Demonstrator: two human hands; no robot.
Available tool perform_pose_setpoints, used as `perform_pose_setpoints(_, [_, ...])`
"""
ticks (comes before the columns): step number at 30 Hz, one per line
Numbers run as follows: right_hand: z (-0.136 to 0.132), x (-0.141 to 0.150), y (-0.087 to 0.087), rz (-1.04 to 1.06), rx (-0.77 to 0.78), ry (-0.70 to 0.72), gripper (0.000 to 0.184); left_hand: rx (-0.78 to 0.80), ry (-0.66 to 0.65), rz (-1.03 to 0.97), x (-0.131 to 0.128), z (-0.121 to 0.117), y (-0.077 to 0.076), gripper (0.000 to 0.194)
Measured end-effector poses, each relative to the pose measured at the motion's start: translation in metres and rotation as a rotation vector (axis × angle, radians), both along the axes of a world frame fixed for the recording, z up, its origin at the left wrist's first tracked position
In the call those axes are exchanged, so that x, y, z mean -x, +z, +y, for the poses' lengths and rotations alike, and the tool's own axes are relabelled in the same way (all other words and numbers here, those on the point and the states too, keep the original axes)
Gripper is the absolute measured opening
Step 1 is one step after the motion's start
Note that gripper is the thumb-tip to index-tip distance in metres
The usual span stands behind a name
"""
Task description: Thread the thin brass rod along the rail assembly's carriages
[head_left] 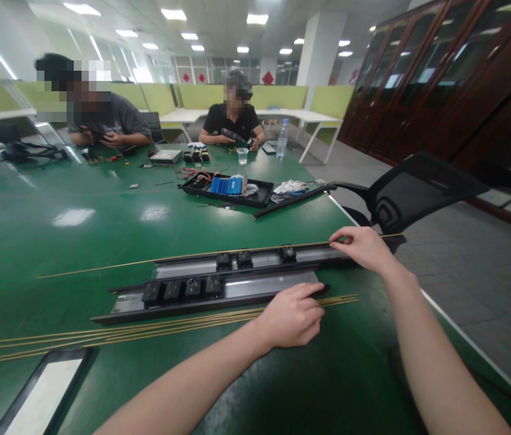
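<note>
My right hand [364, 248] is closed in a pinch on a long, thin brass-coloured rod [146, 261]. That rod runs along the back edge of the far black-edged metal rail [264, 260], which carries three small black blocks [245, 259]. My left hand [294, 314] lies at the right end of the near rail [255, 287], index finger stretched onto its end and other fingers curled; its thumb is hidden. Several black blocks [192, 288] sit in the left half of this rail. Several more brass-coloured rods [146, 330] pass beneath my left hand.
A framed white panel [40, 396] lies at the front left. Farther back are a black tray [262, 192] with a blue item, white gloves [289, 190], a black strip [291, 202], a cup [242, 157] and a bottle [283, 140]. Two people sit across the green table; a chair [418, 187] stands right.
</note>
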State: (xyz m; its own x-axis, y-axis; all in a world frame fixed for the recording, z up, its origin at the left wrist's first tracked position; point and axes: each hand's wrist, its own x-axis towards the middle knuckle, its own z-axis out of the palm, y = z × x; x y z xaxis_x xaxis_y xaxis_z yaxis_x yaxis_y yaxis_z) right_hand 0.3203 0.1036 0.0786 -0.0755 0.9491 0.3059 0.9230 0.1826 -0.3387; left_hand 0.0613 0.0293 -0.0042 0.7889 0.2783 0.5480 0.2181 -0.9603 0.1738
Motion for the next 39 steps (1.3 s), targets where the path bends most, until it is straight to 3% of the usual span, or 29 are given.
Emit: perform_pose_setpoints(39, [0.005,-0.026,-0.013,0.065,0.023,-0.032,0.024,0.003,0.006,0.026,0.000,0.000,-0.001,0.023])
